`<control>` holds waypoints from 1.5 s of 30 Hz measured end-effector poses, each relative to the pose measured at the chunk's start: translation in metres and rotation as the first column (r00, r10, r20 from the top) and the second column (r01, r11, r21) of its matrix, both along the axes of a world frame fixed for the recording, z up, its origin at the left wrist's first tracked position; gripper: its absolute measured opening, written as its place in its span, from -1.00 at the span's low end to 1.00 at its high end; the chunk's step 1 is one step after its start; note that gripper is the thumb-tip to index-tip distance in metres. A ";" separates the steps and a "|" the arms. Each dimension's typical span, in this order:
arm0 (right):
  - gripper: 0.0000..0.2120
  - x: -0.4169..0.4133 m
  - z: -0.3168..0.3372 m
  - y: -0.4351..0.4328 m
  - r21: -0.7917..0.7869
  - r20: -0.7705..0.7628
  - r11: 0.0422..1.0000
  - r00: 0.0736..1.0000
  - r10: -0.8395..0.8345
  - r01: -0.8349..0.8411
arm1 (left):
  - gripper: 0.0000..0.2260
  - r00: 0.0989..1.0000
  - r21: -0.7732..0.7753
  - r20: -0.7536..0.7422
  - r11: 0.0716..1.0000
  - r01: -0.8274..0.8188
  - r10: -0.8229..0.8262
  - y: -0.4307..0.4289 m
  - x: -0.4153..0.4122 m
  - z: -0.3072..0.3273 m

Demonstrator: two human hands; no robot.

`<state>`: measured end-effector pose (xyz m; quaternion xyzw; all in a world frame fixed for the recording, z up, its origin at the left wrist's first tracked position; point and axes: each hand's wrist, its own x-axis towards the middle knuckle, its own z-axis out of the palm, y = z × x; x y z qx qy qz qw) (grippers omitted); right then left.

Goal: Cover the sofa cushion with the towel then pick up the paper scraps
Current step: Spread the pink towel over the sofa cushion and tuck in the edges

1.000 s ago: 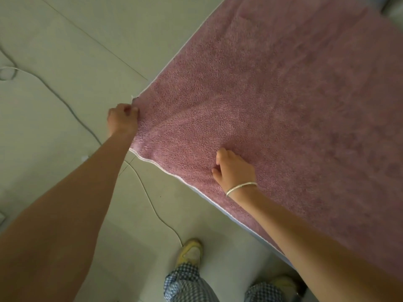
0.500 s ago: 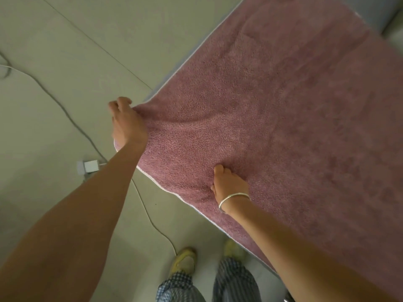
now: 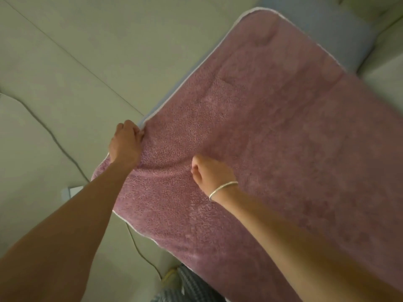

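Note:
A pink fluffy towel [image 3: 272, 131] with a white hem lies spread over the pale blue sofa cushion [image 3: 340, 33], whose far end shows beyond the towel. My left hand [image 3: 125, 144] pinches the towel's left edge near its near corner. My right hand [image 3: 210, 171], with a thin bracelet at the wrist, is curled into a fist on the towel to the right of the left hand, bunching the fabric. A ridge of cloth runs between the two hands. No paper scraps are in view.
Pale tiled floor [image 3: 76, 62] lies to the left. A thin grey cable [image 3: 54, 140] runs across it to a white adapter [image 3: 70, 191] beside my left forearm. My checked trouser legs [image 3: 192, 286] and a yellow shoe [image 3: 170, 277] are below.
Both hands have moved further onto the towel, and its near-left corner now hangs over the cushion edge. My view has pulled back, showing the cushion's far end.

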<state>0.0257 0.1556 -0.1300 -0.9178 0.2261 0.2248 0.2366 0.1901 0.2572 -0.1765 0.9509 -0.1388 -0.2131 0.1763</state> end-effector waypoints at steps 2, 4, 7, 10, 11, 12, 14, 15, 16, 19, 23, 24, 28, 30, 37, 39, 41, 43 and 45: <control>-0.79 0.027 -0.004 -0.028 -0.033 0.087 0.999 0.995 -0.039 0.042 | -0.77 0.999 0.012 0.020 0.999 -0.039 0.039 -0.004 0.007 -0.005; -0.77 0.048 -0.011 -0.049 -0.074 0.086 0.997 0.996 -0.010 0.016 | -0.76 0.997 0.017 0.014 0.997 -0.074 0.074 -0.008 0.010 -0.008; -0.77 0.079 -0.020 -0.066 -0.154 0.082 0.987 0.995 0.048 -0.035 | -0.76 0.994 0.025 -0.012 0.994 -0.105 0.105 -0.012 0.013 -0.011; -0.71 0.110 -0.025 -0.079 -0.172 0.080 0.983 0.994 0.077 -0.062 | -0.78 0.996 -0.017 -0.024 0.996 -0.089 0.088 -0.006 0.012 -0.013; -0.66 0.122 -0.027 -0.086 -0.182 0.067 0.981 0.994 0.081 -0.067 | -0.79 0.998 -0.050 -0.025 0.997 -0.062 0.061 -0.006 0.013 -0.013; -0.60 0.135 -0.028 -0.092 -0.193 0.043 0.978 0.995 0.087 -0.078 | -0.79 0.999 -0.072 -0.023 0.997 -0.036 0.034 -0.004 0.016 -0.014; -0.50 0.156 -0.030 -0.104 -0.194 -0.040 0.976 0.995 0.088 -0.094 | -0.76 0.998 -0.101 -0.051 0.995 0.022 -0.027 -0.006 0.023 -0.013; -0.47 0.167 -0.032 -0.111 -0.196 -0.082 0.974 0.992 0.100 -0.115 | -0.74 0.996 -0.117 -0.072 0.992 0.049 -0.058 -0.010 0.028 -0.012; -0.46 0.175 -0.035 -0.119 -0.204 -0.119 0.968 0.986 0.121 -0.143 | -0.74 0.992 -0.125 -0.097 0.989 0.073 -0.086 -0.016 0.031 -0.011; -0.60 0.193 -0.038 -0.135 -0.220 -0.180 0.948 0.965 0.192 -0.230 | -0.81 0.978 -0.138 -0.149 0.982 0.127 -0.147 -0.039 0.040 -0.008; -0.77 0.208 -0.037 -0.144 -0.314 -0.087 0.921 0.973 0.216 -0.232 | -0.84 0.978 -0.115 -0.085 0.977 0.180 -0.190 -0.064 0.054 -0.006; -0.80 0.209 -0.038 -0.148 -0.331 -0.031 0.922 0.979 0.201 -0.200 | -0.83 0.979 -0.102 -0.057 0.977 0.189 -0.195 -0.066 0.055 -0.007; -0.82 0.198 -0.050 -0.145 -0.378 0.179 0.923 0.972 0.150 -0.072 | -0.86 0.996 -0.095 -0.027 0.992 0.079 -0.082 -0.072 0.040 -0.017; -0.71 0.194 -0.054 -0.150 -0.388 0.279 0.922 0.954 0.113 0.004 | -0.88 0.999 -0.114 0.002 0.993 0.038 -0.038 -0.081 0.039 -0.021; -0.47 0.176 -0.052 -0.229 -0.367 0.141 0.846 0.922 -0.361 0.388 | -0.70 0.849 -0.281 0.261 0.805 0.523 -0.460 -0.148 0.048 -0.034; -0.44 0.177 -0.057 -0.239 -0.365 0.013 0.870 0.936 -0.352 0.332 | -0.62 0.799 -0.244 0.229 0.761 0.601 -0.557 -0.164 0.047 -0.036; -0.44 0.181 -0.064 -0.244 -0.362 -0.055 0.890 0.947 -0.317 0.277 | -0.49 0.791 -0.221 0.123 0.761 0.610 -0.599 -0.173 0.048 -0.037; -0.45 0.184 -0.065 -0.248 -0.371 -0.080 0.904 0.962 -0.260 0.213 | -0.41 0.786 -0.217 0.063 0.760 0.612 -0.615 -0.174 0.048 -0.040; -0.45 0.188 -0.064 -0.255 -0.367 -0.116 0.920 0.974 -0.195 0.140 | -0.39 0.786 -0.196 0.046 0.766 0.613 -0.617 -0.174 0.049 -0.040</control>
